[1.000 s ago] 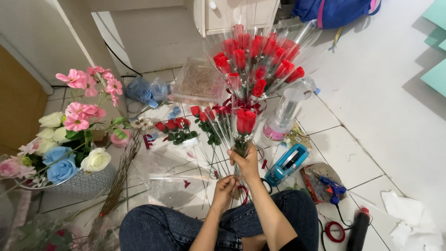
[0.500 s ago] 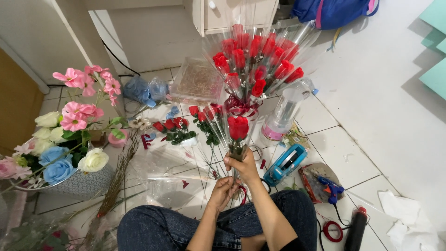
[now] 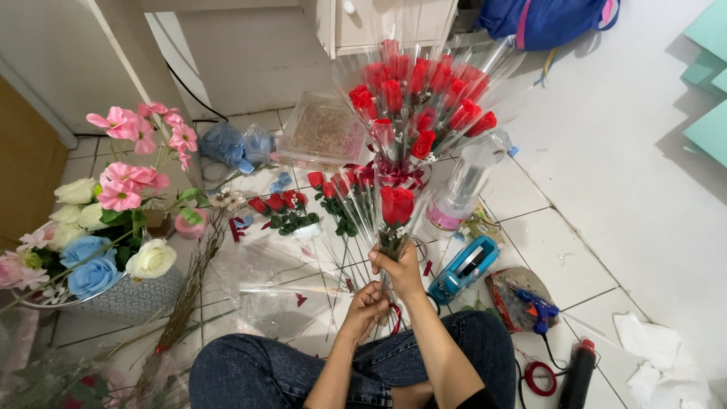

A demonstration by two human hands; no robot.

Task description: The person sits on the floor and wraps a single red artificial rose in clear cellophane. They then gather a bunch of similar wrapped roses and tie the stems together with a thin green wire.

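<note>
Currently the right hand point(image 3: 399, 266) is closed around the stem of a wrapped red rose point(image 3: 396, 204), held upright above the lap; the left hand point(image 3: 366, 303) pinches the stem's lower end. Keep the upper grip firm so the stem stays vertical.

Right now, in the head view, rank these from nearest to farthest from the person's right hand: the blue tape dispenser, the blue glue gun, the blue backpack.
From the right hand:
1. Blue tape dispenser, on the floor just to its right.
2. Blue glue gun, farther right, lower in the picture.
3. Blue backpack, far off at the top right against the wall.
</note>
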